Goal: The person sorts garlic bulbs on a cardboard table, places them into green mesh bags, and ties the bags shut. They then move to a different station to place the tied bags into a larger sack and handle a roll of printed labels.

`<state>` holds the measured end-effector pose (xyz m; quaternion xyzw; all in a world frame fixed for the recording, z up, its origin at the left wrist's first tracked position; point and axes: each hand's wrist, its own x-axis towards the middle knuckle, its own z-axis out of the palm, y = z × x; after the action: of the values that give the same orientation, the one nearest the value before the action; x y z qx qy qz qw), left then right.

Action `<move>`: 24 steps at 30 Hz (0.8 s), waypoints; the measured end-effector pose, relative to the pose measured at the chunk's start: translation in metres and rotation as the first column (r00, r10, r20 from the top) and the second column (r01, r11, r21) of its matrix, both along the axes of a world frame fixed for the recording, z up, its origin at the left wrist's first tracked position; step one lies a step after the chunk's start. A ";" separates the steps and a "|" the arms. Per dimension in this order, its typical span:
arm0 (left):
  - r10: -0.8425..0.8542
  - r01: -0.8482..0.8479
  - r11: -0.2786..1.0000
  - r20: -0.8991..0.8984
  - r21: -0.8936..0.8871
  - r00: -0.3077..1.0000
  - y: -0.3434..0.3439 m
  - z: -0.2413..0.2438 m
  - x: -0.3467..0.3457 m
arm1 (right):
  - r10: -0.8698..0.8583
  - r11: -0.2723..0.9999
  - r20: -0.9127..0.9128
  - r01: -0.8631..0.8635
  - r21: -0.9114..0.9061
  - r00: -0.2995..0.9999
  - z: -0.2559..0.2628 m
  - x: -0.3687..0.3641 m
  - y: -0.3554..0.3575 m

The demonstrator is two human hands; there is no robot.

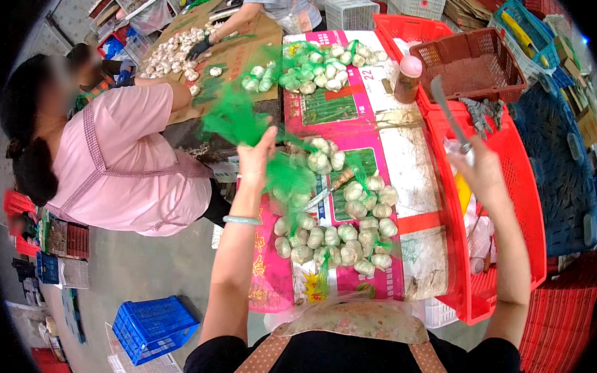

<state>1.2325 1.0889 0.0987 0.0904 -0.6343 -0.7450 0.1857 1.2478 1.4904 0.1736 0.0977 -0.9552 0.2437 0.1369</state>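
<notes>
My left hand [259,151] grips a green mesh net [239,113], raised over the left side of the table. More of the net, blurred, hangs below the hand in front of garlic; whether it holds bulbs I cannot tell. In my right hand [479,169] is a curved knife [449,111], its blade pointing up and away, above the red crate [521,185]. Several green-netted bunches of garlic bulbs [346,240] lie on the pink-and-white printed cardboard [279,295] before me. Among them rests a second knife with a wooden handle [343,178].
Further netted garlic [315,72] lies at the table's far end. A bottle with a pink lid [407,80] stands near a brown crate [470,63]. A co-worker in pink [131,161] is close on my left; a gloved hand [199,48] touches loose garlic [170,55]. A blue crate [154,326] sits on the floor.
</notes>
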 end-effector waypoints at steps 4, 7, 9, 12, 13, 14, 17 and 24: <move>0.003 0.001 0.999 -0.086 0.053 0.996 -0.030 0.053 0.033 | 0.105 0.989 0.058 -0.098 -0.107 0.993 -0.031 -0.008 -0.033; -0.105 0.188 0.915 -0.241 0.356 0.965 -0.059 0.071 0.070 | 0.256 0.965 0.095 -0.247 -0.089 0.962 -0.094 -0.042 -0.062; -0.162 0.300 0.818 -0.302 0.492 0.939 -0.074 0.070 0.097 | 0.411 0.911 0.073 -0.407 -0.065 0.909 -0.128 -0.057 -0.089; -0.075 0.236 0.814 -0.307 0.531 0.949 -0.091 0.056 0.134 | 0.523 0.842 0.229 -0.540 0.014 0.821 -0.152 -0.071 -0.127; -0.021 0.194 0.796 -0.296 0.573 0.955 -0.104 0.042 0.145 | 0.572 0.796 0.279 -0.604 0.039 0.772 -0.158 -0.076 -0.136; 0.029 0.139 0.796 -0.266 0.590 0.963 -0.113 0.030 0.157 | 0.596 0.773 0.279 -0.632 0.053 0.753 -0.163 -0.078 -0.143; 0.097 0.039 0.775 -0.179 0.631 0.979 -0.119 -0.001 0.180 | 0.628 0.672 0.327 -0.705 0.229 0.706 -0.175 -0.090 -0.149; 0.289 -0.399 0.648 0.275 0.648 0.917 -0.058 -0.046 0.180 | 0.580 0.813 0.070 -0.582 0.021 0.812 -0.110 -0.085 -0.082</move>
<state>1.4129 1.0310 0.0531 0.3267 -0.2920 -0.8691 0.2294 1.1631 1.4087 0.0631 0.3801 -0.8882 0.2570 0.0249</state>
